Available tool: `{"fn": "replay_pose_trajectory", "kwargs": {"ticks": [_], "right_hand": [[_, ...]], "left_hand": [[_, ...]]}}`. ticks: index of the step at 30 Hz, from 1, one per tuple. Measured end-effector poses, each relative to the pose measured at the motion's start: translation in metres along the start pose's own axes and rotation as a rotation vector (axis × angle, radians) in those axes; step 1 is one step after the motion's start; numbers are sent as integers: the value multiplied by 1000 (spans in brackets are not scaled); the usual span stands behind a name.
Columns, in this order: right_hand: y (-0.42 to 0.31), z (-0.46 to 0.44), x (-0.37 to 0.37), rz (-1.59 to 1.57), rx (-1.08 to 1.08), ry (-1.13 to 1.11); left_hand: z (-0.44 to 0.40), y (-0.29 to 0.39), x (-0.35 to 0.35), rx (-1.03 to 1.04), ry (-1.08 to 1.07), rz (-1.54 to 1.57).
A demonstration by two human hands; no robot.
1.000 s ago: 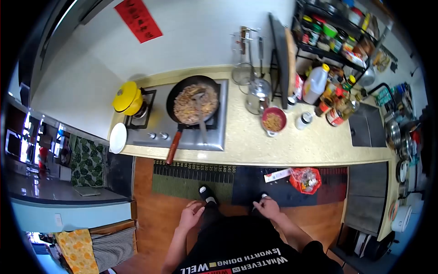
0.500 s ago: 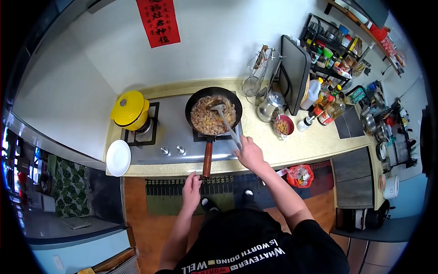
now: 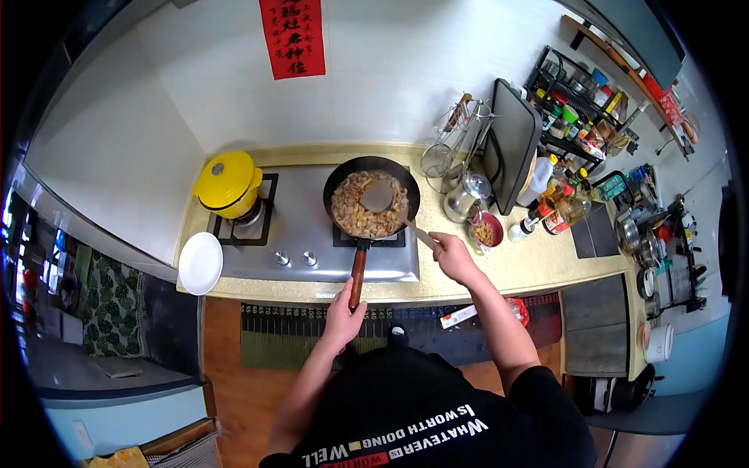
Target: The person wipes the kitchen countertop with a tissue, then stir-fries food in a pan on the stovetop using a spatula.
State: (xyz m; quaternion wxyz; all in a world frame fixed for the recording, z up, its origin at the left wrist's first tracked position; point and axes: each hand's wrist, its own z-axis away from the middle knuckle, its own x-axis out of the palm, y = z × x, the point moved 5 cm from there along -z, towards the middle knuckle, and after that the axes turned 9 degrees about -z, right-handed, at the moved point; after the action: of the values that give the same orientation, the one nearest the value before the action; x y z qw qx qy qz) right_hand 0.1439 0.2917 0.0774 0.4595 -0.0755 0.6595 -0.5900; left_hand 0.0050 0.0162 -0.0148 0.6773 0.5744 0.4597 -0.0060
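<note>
A black frying pan [image 3: 331, 186] with a brown wooden handle [image 3: 359, 274] sits on the right burner, full of browned, sliced meat [image 3: 351, 204]. My left hand [image 3: 343, 316] is closed around the lower end of that handle. In my right hand [image 3: 456, 257], to the right of the pan, is the grey handle of a spatula [image 3: 421, 235]. The broad head of the spatula lies in among the meat near the pan's middle.
Left of the pan stand a yellow lidded pot [image 3: 227, 181] and a white plate [image 3: 200, 264]. On the counter to the right are a metal pitcher [image 3: 466, 196], a red bowl [image 3: 488, 231] of brownish food, several sauce bottles and a black tray-like board [image 3: 512, 144] standing upright.
My left hand has risen from beside the pan handle and taken hold of it. My right hand has moved rightward, and the spatula's head has turned and shifted in the meat.
</note>
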Motion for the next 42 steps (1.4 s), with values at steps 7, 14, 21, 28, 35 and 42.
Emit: {"fn": "replay_pose_trajectory", "kwargs": {"ticks": [7,14,21,28,35,42], "right_hand": [[-15,-35,10,748,-227,-57],[-88,-31,-28,1005,-284,-262],[-179,-69,-46,1116,-371,-322],[-215,-99,-8,1265,-479,-463],[-252,-68,-14,1400,-837,-433],[-206,-60,2,1473,-817,-488]], "left_hand": [[-4,4,-5,-21,21,-41],[-4,11,-6,-158,-52,-6],[-3,9,-6,-78,26,-2],[-2,9,-5,-74,46,-16],[-1,10,-7,-128,16,21],[-2,10,-7,-135,11,2]]}}
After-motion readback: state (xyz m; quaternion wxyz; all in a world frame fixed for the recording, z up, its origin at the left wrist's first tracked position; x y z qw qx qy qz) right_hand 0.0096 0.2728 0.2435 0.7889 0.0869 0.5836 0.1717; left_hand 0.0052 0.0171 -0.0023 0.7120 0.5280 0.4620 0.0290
